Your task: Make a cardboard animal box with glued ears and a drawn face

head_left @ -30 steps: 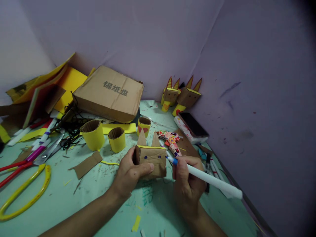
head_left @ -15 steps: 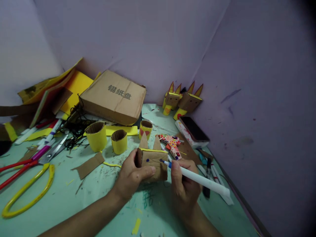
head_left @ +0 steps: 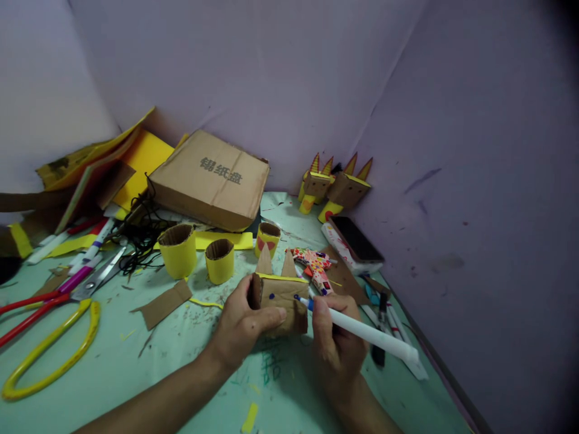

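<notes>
My left hand [head_left: 244, 322] is closed around the left side of a small cardboard box [head_left: 284, 310], its thumb lying across the front face. Two pointed cardboard ears [head_left: 288, 265] rise from the box, which has a yellow top edge. On the face are two dark blue dots, one left and one right. A white marker [head_left: 366, 331] with a blue tip section is pinched in my right hand [head_left: 337, 337], and its tip touches the right dot. Behind the box stand three yellow-covered cardboard rings [head_left: 219, 262], one bearing a red shape.
Red-and-yellow-handled scissors [head_left: 63, 301] lie left, near black string [head_left: 140, 241] and markers. A cardboard carton [head_left: 210, 178] leans at the back. Two finished-looking cardboard figures [head_left: 348, 188] stand by the wall. A phone [head_left: 355, 238] and a floral-patterned glue gun-like object [head_left: 316, 265] are at right.
The right dot looks more filled in under the marker tip. Both hands hold nearly the same position; the whole view has shifted slightly.
</notes>
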Motion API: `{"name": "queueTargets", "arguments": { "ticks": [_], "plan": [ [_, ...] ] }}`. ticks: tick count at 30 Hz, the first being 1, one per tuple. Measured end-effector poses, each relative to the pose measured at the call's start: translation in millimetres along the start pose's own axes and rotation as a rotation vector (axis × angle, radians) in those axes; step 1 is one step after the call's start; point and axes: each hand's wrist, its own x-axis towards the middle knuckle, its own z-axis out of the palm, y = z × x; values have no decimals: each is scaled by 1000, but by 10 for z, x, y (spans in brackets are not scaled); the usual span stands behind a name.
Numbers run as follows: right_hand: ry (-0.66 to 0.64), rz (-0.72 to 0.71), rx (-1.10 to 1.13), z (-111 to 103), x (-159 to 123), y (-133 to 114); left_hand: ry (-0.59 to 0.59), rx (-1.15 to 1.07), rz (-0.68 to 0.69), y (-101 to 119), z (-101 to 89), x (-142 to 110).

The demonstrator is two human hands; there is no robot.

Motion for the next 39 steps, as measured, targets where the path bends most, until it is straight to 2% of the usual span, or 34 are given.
{"name": "queueTargets", "arguments": {
  "ticks": [24,33,39],
  "plan": [
    [-28,-3,-21,10,18,25,17,62,1,6,-19,4],
    [-33,7,-8,5,13,27,-14,61,3,2,-26,-7],
    [33,25,18,1,-2,-2,-8,25,2,5,-17,0]
  ]
}}
